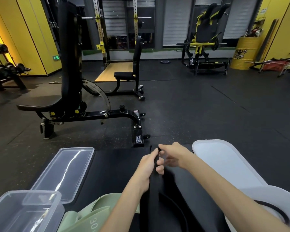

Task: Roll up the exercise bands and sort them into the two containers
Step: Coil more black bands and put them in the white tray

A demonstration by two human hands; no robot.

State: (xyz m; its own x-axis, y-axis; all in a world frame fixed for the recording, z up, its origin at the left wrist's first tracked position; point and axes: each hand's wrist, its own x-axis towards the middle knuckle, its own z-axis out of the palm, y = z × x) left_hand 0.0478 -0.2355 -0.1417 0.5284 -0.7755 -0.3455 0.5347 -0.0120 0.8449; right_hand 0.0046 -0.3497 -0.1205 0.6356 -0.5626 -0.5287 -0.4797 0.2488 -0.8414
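Now my left hand (147,169) is curled around the flat black rubber exercise band (153,198); at its one o'clock, my right hand (172,155) pinches the band's top end.

At lower centre of the frame, the left hand (148,169) grips a black band (153,198) held upright, and the right hand (174,156) pinches its top end. Green bands (90,216) lie at the bottom edge on the black tabletop (115,164). A clear container (24,213) and its lid (69,171) sit lower left. A white container (266,196) and a white lid (224,161) sit lower right.
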